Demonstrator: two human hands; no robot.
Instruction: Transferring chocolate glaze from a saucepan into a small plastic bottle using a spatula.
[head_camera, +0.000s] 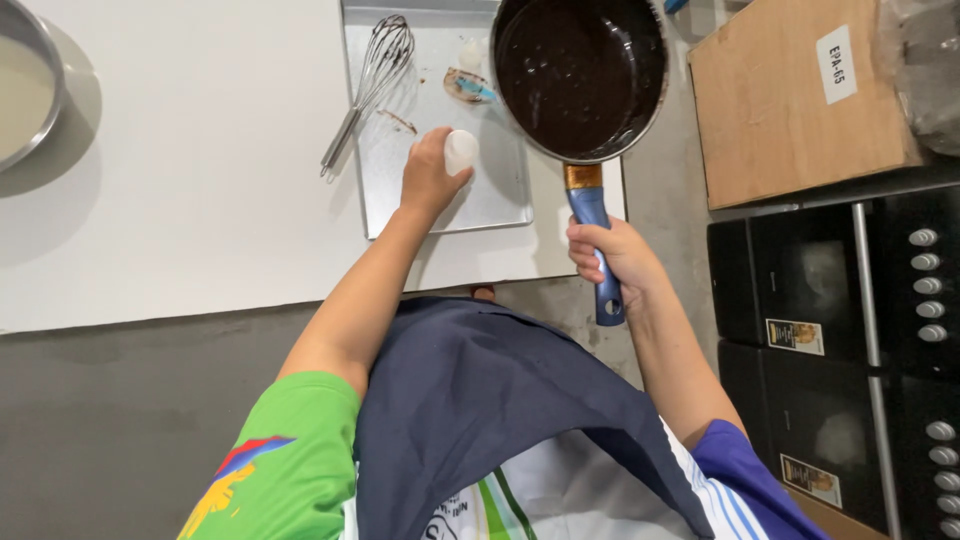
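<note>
Dark blue apron (480, 400) nearest the camera, green sleeve on the left arm, blue-white striped sleeve on the right. Landmark: metal tray (500, 195) on the white surface (200, 180).

Right hand (615, 255) sits just off the tray's near right corner, past the surface edge; grip wrapped tight round the blue handle (600, 262) of the saucepan (580, 75). Handle end sticks out below the fist. The saucepan is held beyond the hand, overlapping the tray's right edge, and is full of dark glossy brown mixture. Cannot tell if its base touches the tray.

Left hand (430, 175) is over the tray's near middle, grip curled round a small white rounded object (461, 150), fingers pinching it from the side. Cannot tell what the object is.

Further along the tray: wire whisk (370, 85) lying diagonal at its left edge, head toward the far end, handle reaching onto the surface. Small smeared item (468, 86) near the tray's far centre, just beside the saucepan's rim.

Far left of the tray, at the frame edge: metal bowl (30, 90) with pale contents. Right of the tray: brown box (790, 100) on black oven units (850, 320) with knobs.
</note>
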